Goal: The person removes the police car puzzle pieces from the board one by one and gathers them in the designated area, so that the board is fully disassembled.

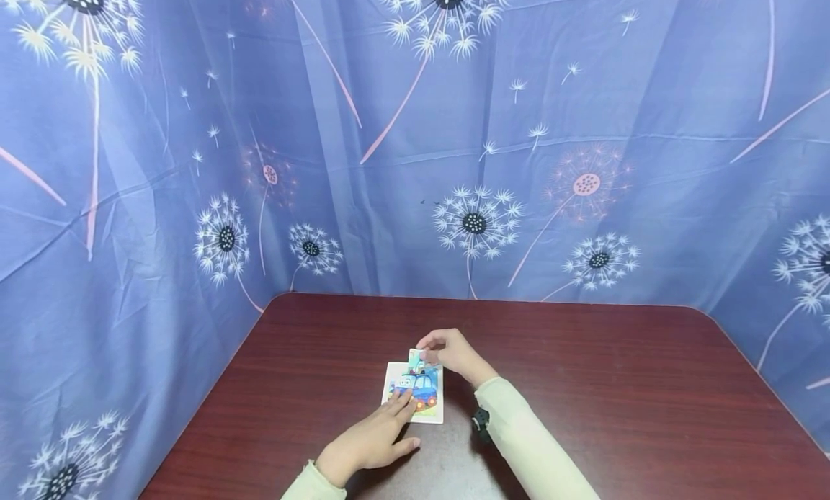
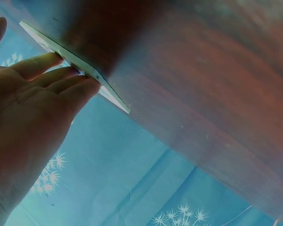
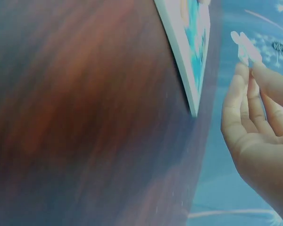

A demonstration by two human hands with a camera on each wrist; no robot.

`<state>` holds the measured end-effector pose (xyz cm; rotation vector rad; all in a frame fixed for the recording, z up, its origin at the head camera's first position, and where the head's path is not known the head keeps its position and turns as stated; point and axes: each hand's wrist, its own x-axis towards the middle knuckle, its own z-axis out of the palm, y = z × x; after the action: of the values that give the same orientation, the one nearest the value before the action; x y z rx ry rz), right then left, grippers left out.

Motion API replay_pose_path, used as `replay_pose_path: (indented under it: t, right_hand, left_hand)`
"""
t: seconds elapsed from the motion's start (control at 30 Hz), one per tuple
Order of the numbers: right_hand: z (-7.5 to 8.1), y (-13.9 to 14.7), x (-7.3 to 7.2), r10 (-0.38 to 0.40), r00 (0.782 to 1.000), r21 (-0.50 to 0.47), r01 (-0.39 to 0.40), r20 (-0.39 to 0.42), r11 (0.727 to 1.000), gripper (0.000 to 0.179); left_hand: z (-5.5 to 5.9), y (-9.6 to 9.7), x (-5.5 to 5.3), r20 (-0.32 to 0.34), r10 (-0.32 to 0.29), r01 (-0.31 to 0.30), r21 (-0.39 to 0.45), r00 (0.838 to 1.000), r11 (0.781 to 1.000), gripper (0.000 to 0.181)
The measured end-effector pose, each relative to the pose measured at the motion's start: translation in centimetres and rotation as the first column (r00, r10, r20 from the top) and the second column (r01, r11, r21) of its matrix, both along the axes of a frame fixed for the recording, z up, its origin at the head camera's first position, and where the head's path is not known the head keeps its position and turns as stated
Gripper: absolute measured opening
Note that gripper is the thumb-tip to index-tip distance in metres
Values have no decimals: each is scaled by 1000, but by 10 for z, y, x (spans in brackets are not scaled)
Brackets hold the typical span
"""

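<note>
A small jigsaw puzzle with a blue cartoon car (image 1: 424, 392) lies flat inside a white-edged frame on the table. My left hand (image 1: 372, 436) rests on its lower left part, fingers fairly straight and fingertips on the picture; the left wrist view has these fingers (image 2: 85, 92) against the thin board (image 2: 114, 97). Between thumb and fingertips, my right hand (image 1: 456, 354) pinches a puzzle piece (image 1: 415, 357) over the upper edge of the frame. From the right wrist, that piece (image 3: 246, 48) shows its pale back and a rounded knob, raised above the board (image 3: 191, 92).
The dark red wood-grain table (image 1: 616, 392) extends around the puzzle, wider to the right. Blue curtains (image 1: 402, 219) with dandelion prints hang behind the table and at its sides. A small black object (image 1: 481, 421) sits at the right sleeve's cuff.
</note>
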<state>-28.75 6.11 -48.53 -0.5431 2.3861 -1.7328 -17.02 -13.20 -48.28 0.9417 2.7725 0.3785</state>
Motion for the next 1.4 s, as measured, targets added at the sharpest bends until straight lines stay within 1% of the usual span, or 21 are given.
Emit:
replay_pose_path:
  t: [0.07,0.2,0.23,0.3,0.47,0.57,0.73,0.8,0.87,1.1,1.27,1.4]
  right_hand:
    - [10,6,5,-1,1000,-9,1,13,1000,12]
    - [11,19,3,-24,1000,-6,24,15,1000,14]
    - [10,22,2,-30,999,-5,30,16,1000,14]
    - [1,29,-3,-50,999,10,50,21,999,13]
    - [-3,43,-3,-73,997,53,71,35,996,12]
    - [-7,50,-5,-84,996,64,81,35,995,11]
    - [-11,60,-6,-107,993,89,101,58,991,10]
    - [-12,62,-6,-108,991,95,101,74,990,9]
    - [-12,64,-6,-104,992,101,97,72,990,10]
    - [-13,63,-7,-120,992,136,114,35,984,8]
    - [-14,63,-7,-146,989,194,142,9,971,5]
    - [-15,62,-6,-175,985,226,170,-1,959,5]
  left_hand:
    - [1,0,0,12,6,-6,-2,1000,1000,63]
    - [0,0,0,18,12,-12,4,1000,1000,63]
    - [-1,0,0,20,12,-12,8,1000,1000,63]
    - [-1,-1,0,27,13,-13,8,1000,1000,63]
    - [-1,-2,1,35,9,-9,1,999,1000,64]
    - [-1,-1,1,29,0,0,2,1000,1000,64]
    - [-1,-1,0,24,-5,5,0,1000,1000,63]
    - [-2,-2,0,30,-2,2,-3,1000,1000,64]
    - [-2,-2,-1,34,-1,1,-2,999,1000,64]
    - [-3,-2,-3,21,-4,4,14,1000,1000,63]
    - [0,-2,-2,38,6,-6,3,999,1000,63]
    - [2,-2,-1,46,3,-3,7,999,1000,63]
